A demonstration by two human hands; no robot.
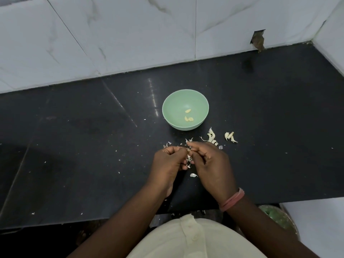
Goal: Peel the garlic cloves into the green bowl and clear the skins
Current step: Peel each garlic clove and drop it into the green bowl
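Observation:
A green bowl (175, 105) sits on the black counter (74, 146) and holds three peeled garlic cloves (188, 116). Just in front of it, my left hand (168, 164) and my right hand (210, 164) meet, and their fingertips pinch a small garlic clove (189, 150) between them. The clove is mostly hidden by my fingers. Papery skins (189, 161) hang and lie below the fingertips. Unpeeled cloves (230, 136) and a heap of skins (211, 137) lie to the right of the bowl.
White marble-look wall tiles (130, 34) rise behind the counter, with a side wall at the far right. Small skin flakes are scattered over the counter. The counter's front edge runs just before my body. A green object (279, 218) sits below the counter at the lower right.

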